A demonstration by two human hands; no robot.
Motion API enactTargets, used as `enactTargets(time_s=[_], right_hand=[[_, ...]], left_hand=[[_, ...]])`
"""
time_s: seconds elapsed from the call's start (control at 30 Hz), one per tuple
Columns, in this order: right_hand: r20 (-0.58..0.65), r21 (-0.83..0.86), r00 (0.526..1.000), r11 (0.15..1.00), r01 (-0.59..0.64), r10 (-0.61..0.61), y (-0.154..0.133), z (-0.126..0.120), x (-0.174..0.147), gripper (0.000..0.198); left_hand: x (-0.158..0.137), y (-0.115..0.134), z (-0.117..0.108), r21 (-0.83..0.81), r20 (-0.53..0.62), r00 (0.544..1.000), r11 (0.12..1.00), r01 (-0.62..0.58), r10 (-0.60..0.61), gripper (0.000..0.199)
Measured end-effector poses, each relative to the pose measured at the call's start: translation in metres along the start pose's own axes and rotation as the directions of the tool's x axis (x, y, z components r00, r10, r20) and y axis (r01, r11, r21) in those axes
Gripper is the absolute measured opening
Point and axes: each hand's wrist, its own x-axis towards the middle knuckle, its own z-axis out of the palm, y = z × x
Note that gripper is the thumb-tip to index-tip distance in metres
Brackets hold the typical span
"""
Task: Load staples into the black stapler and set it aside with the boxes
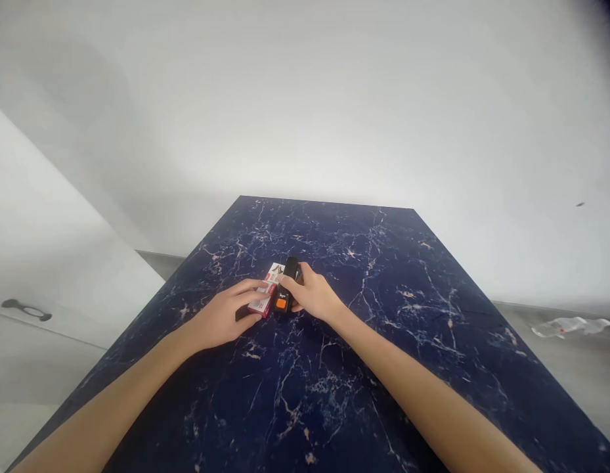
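Observation:
Near the middle of the table, a small red and white cardboard box (pixel 261 306) lies at a slant, with a dark picture printed on its far end. My left hand (pixel 224 316) holds it from the left, thumb at the near end and fingers across the top. Right beside it is a black stapler (pixel 291 268) with an orange patch near its closer end. My right hand (pixel 314 293) grips the stapler from the right, its thumb over the top and the other fingers partly hidden behind. Stapler and box lie side by side, nearly parallel; whether they touch is unclear.
The table (pixel 305 407) has a dark blue marbled top and narrows toward a pale wall (pixel 324 98). At the left stands a white cabinet door with a dark handle (pixel 26 309). A clear plastic bottle (pixel 571 327) lies on the floor at the right.

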Motion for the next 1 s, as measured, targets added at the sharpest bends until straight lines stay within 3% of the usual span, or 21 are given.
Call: enactTargets(time_s=[0.13,0.37,0.47,0.57,0.63,0.7,0.83,1.0], right_hand=[[0.012,0.005,1.0,1.0,0.002,-0.002,-0.003,0.005,0.0,0.052],[0.053,-0.057,0.998,0.998,0.023,-0.02,-0.008,0.034,0.017,0.057],[-0.071,-0.247,0.992,0.966,0.082,-0.102,-0.009,0.04,0.031,0.052],[-0.196,-0.37,0.94,0.909,0.192,-0.278,-0.006,0.04,0.045,0.047],[-0.144,-0.359,0.925,0.89,0.282,-0.351,-0.004,0.037,0.051,0.046],[-0.05,-0.317,0.936,0.894,0.317,-0.349,-0.001,0.032,0.054,0.047],[0.068,-0.163,0.967,0.953,0.253,-0.245,0.003,0.021,0.053,0.049],[0.095,-0.129,0.961,0.953,0.272,-0.262,0.004,0.018,0.05,0.048]], left_hand=[[0.0,-0.002,-0.007,-0.009,0.011,1.0,1.0,0.024,-0.023,0.039],[-0.002,-0.005,-0.017,0.021,-0.011,0.994,0.994,0.104,-0.104,0.036],[-0.004,-0.013,-0.018,0.057,-0.029,0.992,0.99,0.127,-0.126,0.043],[-0.004,-0.019,-0.014,0.084,-0.048,0.993,0.99,0.115,-0.112,0.054],[-0.004,-0.021,-0.012,0.09,-0.056,0.992,0.989,0.116,-0.111,0.057],[-0.004,-0.022,-0.01,0.083,-0.056,0.991,0.988,0.127,-0.123,0.055],[-0.005,-0.021,-0.011,0.074,-0.044,0.99,0.988,0.136,-0.133,0.053],[-0.006,-0.021,-0.011,0.063,-0.049,0.991,0.99,0.125,-0.122,0.047]])
